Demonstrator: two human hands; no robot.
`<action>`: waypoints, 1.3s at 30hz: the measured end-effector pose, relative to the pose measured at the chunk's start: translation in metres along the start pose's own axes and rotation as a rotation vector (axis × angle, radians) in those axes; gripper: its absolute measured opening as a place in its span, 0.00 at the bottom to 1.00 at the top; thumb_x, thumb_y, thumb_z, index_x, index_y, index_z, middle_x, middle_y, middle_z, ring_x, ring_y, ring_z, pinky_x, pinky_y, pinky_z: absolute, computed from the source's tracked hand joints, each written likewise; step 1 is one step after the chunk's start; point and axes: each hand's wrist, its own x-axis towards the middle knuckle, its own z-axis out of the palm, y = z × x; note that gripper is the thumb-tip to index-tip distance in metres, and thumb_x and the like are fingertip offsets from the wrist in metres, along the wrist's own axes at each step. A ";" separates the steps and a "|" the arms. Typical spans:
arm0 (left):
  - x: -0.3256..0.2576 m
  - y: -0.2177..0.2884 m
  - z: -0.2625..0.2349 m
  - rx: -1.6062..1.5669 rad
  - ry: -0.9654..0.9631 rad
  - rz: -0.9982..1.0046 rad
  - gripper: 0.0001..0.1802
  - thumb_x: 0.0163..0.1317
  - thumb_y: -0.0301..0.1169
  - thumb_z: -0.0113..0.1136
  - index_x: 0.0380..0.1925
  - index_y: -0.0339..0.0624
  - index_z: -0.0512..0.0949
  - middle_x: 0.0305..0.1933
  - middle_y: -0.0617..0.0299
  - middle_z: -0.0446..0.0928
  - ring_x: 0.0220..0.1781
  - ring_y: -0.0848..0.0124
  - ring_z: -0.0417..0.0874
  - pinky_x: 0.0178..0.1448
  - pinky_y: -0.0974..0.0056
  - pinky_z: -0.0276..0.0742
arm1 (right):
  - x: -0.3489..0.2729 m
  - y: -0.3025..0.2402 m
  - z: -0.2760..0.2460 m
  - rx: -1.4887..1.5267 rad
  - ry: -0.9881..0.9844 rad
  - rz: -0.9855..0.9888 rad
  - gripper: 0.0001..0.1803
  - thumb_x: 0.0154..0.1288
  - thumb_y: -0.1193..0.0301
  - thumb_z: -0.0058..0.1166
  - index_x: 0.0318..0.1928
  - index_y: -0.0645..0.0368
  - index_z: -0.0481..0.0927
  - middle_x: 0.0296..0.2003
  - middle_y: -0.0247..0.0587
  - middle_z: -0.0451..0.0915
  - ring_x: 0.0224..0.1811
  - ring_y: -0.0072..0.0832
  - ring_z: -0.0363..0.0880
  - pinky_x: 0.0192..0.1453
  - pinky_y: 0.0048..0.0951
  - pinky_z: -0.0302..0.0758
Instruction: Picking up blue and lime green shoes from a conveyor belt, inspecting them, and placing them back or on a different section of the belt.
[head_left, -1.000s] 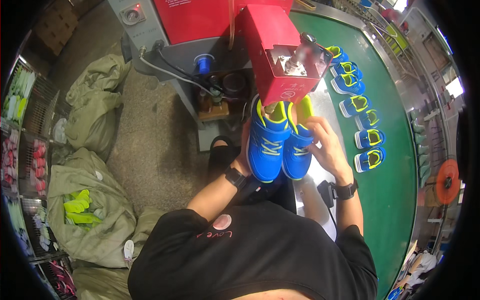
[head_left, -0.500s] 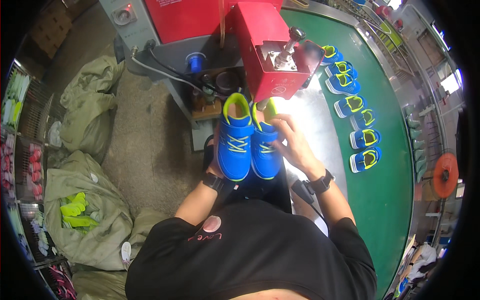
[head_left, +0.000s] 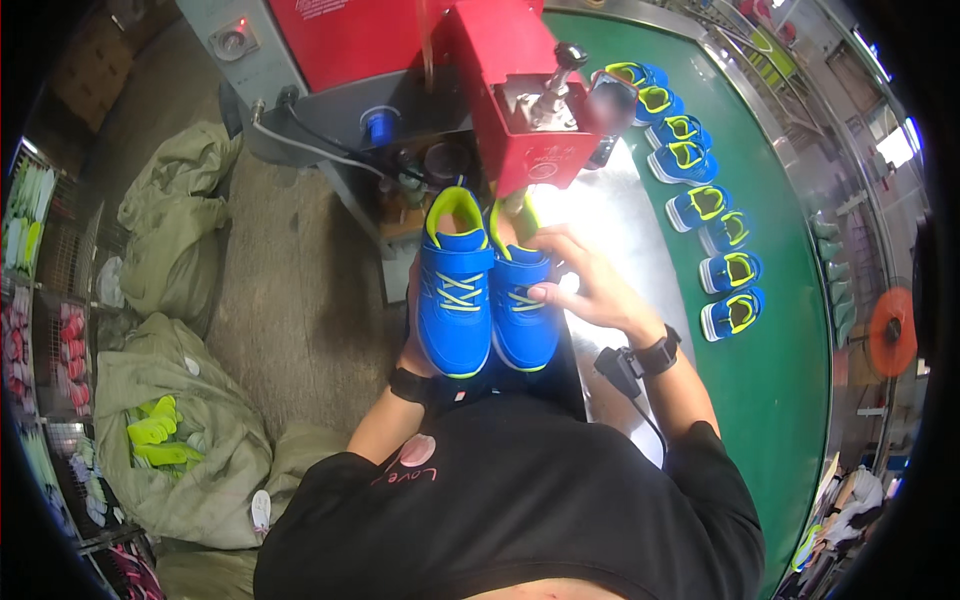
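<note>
Below the red machine [head_left: 525,110], right hand [head_left: 585,285] grips blue shoes [head_left: 485,295]; left hand's grip hidden

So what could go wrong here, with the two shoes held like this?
1. The left hand is mostly hidden under the left shoe, so its grip looks loose; the shoe might slip to the floor.
2. The right hand and right shoe are close below the red machine head; fingers might bump it.
</note>
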 end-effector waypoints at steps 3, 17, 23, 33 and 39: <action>0.002 -0.016 -0.012 -0.141 0.077 -0.131 0.19 0.73 0.46 0.45 0.51 0.46 0.75 0.45 0.62 0.81 0.45 0.73 0.82 0.51 0.67 0.80 | 0.003 0.015 -0.014 -0.200 -0.200 0.151 0.16 0.71 0.65 0.51 0.54 0.59 0.77 0.56 0.41 0.70 0.47 0.35 0.78 0.48 0.35 0.77; 0.075 -0.070 -0.017 -0.478 -0.340 -0.886 0.47 0.67 0.67 0.35 0.73 0.43 0.51 0.75 0.40 0.52 0.72 0.32 0.57 0.61 0.25 0.64 | -0.214 0.025 -0.117 -0.948 0.631 0.637 0.11 0.53 0.74 0.57 0.39 0.57 0.83 0.38 0.45 0.82 0.36 0.45 0.81 0.41 0.39 0.78; 0.062 -0.079 -0.051 -0.057 -0.111 -0.904 0.42 0.71 0.59 0.39 0.71 0.37 0.53 0.75 0.41 0.54 0.72 0.38 0.61 0.68 0.37 0.65 | -0.359 0.038 -0.141 -1.012 0.827 1.746 0.20 0.60 0.56 0.55 0.42 0.60 0.84 0.40 0.56 0.83 0.45 0.54 0.82 0.49 0.49 0.77; 0.073 -0.091 -0.041 0.042 -0.120 -0.824 0.34 0.74 0.52 0.40 0.69 0.37 0.59 0.70 0.45 0.63 0.69 0.54 0.68 0.69 0.50 0.66 | -0.213 0.182 -0.158 -0.756 0.638 1.410 0.37 0.65 0.40 0.46 0.40 0.68 0.84 0.39 0.63 0.82 0.45 0.58 0.81 0.49 0.46 0.77; 0.047 -0.073 -0.063 -0.018 0.042 -0.746 0.30 0.74 0.51 0.41 0.64 0.38 0.66 0.67 0.48 0.68 0.66 0.57 0.70 0.68 0.52 0.67 | -0.232 0.223 -0.170 -0.719 0.777 1.424 0.27 0.56 0.52 0.57 0.41 0.67 0.84 0.44 0.64 0.82 0.50 0.55 0.81 0.55 0.47 0.77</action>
